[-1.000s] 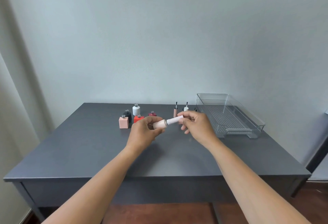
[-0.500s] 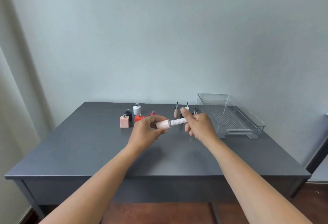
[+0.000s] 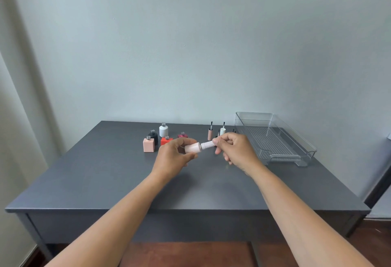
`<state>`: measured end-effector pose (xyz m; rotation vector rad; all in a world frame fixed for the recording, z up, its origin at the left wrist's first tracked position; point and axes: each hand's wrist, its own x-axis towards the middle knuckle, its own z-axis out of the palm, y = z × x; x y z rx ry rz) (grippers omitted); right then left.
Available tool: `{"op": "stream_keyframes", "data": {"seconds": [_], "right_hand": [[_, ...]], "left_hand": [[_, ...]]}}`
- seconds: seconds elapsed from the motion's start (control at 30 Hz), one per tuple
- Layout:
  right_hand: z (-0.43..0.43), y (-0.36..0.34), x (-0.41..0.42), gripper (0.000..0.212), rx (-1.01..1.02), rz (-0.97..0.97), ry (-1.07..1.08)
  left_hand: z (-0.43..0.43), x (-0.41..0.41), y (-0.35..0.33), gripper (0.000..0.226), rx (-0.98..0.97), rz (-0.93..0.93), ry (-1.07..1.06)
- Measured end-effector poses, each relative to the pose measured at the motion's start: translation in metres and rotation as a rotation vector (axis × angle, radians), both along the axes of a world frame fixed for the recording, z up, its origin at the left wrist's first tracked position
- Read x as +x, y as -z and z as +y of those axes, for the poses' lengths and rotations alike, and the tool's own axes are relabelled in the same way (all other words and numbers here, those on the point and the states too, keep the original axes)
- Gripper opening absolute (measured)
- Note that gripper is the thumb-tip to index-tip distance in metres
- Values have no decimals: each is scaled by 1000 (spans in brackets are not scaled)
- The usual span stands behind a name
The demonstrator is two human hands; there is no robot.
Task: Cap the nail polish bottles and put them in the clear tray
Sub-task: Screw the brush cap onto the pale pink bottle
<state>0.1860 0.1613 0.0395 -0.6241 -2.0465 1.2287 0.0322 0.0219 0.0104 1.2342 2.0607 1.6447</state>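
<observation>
Pale pink bottle (image 3: 192, 148) held sideways above middle of desk (image 3: 101, 173), white cap (image 3: 207, 145) on its neck. Left hand (image 3: 174, 156) grips bottle body; right hand (image 3: 236, 150) fingers pinch cap. Five uncapped bottles (image 3: 157, 138) near far edge, left of hands. Brush caps (image 3: 215, 132) upright behind right hand. Clear tray (image 3: 296, 137) empty at far right corner. Near half of desk bare.

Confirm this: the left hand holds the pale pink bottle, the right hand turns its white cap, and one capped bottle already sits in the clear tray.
Wrong on the tray: the head view shows the clear tray holding no bottle. The left hand does hold the pale pink bottle, and the right hand is on its white cap.
</observation>
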Motion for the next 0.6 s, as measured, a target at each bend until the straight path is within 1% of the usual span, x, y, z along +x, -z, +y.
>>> {"op": "stream_keyframes", "data": {"seconds": [0.17,0.27,0.33,0.37,0.47,0.6], "right_hand": [[-1,0,-2,62,81,-116,138],[-3,-3,-2,73,64,-156,157],[-6,-5,-2,71,47,-180,84],[-7,-6,-1,66,37,-179,38],[-8,-3,0,37,28,-138,-44],[-8,1,0,14,28,-99,-57]], "left_hand": [[-1,3,0,33,8,8,19],[-2,3,1,34,7,14,24],[-2,3,2,34,-1,5,22],[-2,2,2,34,-5,1,18],[-3,1,3,34,-14,1,0],[-3,0,4,32,-20,11,-4]]}}
